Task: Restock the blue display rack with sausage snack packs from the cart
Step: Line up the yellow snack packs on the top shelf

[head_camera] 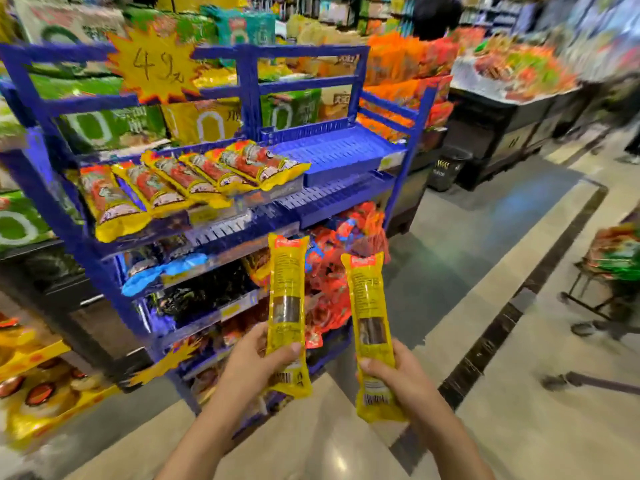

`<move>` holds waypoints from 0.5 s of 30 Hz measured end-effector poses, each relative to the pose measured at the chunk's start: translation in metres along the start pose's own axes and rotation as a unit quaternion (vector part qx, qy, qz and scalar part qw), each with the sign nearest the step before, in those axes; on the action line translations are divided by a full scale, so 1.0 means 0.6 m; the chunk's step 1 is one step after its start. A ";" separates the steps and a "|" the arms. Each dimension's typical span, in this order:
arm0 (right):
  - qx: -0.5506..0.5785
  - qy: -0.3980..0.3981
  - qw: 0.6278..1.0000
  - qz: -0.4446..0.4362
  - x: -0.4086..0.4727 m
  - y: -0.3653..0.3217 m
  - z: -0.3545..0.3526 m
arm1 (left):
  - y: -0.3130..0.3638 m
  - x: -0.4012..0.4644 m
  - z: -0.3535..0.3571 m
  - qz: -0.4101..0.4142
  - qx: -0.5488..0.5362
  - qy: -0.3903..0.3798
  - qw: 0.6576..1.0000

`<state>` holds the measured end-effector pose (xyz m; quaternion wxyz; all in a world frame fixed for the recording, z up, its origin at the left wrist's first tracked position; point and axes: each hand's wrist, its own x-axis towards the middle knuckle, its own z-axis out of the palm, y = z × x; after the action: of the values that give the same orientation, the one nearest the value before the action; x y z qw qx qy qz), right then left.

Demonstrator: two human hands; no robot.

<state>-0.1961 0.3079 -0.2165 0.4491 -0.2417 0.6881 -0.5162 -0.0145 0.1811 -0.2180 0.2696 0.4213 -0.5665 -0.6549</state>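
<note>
- The left hand (256,358) grips the lower end of one yellow sausage snack pack (287,306), thumb curled across its printed back; the right hand (398,372) grips a second pack (370,327) the same way. Both packs stand upright in front of the blue display rack (242,77).
- A row of packs (187,185) lies face up, overlapping, on the left half of the top shelf; the bare shelf section (332,147) is to its right.
- Flip each pack face up and lay it beside the rightmost one, matching the slant.
- Place one at a time, so the row stays neat.
- The cart (613,271) sits far right.
</note>
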 end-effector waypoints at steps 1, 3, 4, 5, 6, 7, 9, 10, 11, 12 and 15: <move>0.003 -0.006 1.000 -0.006 0.023 -0.015 -0.009 | 0.013 0.021 0.008 -0.001 -0.003 -0.001 1.000; 0.009 -0.017 1.000 -0.023 0.068 -0.046 -0.025 | 0.039 0.062 0.024 0.003 -0.007 -0.011 1.000; 0.020 -0.020 0.999 -0.030 0.090 -0.061 -0.032 | 0.051 0.082 0.034 0.012 -0.012 -0.016 1.000; 0.033 -0.023 0.999 -0.035 0.113 -0.075 -0.041 | 0.061 0.100 0.043 0.018 -0.016 -0.018 1.000; 0.042 -0.028 0.998 -0.038 0.134 -0.086 -0.049 | 0.069 0.119 0.052 0.021 -0.019 -0.017 0.999; 0.043 -0.032 0.998 -0.040 0.152 -0.096 -0.057 | 0.077 0.133 0.062 0.019 -0.023 -0.018 0.999; 0.039 -0.048 0.997 -0.048 0.183 -0.116 -0.073 | 0.093 0.156 0.083 0.020 -0.037 -0.026 0.999; 0.037 -0.060 0.996 -0.050 0.200 -0.127 -0.082 | 0.104 0.167 0.093 0.023 -0.042 -0.025 0.999; 0.037 -0.074 0.995 -0.048 0.217 -0.142 -0.090 | 0.116 0.178 0.102 0.027 -0.043 -0.019 0.999; 0.044 -0.091 0.994 -0.044 0.236 -0.153 -0.100 | 0.123 0.190 0.112 0.028 -0.046 -0.010 0.998; 0.123 -0.147 0.982 0.004 0.294 -0.188 -0.124 | 0.147 0.220 0.136 0.037 -0.053 0.012 0.998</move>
<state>-0.3601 0.1646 -0.1722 0.5737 -0.2548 0.5473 -0.5536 -0.1610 0.0947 -0.1647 0.3222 0.3928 -0.5427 -0.6688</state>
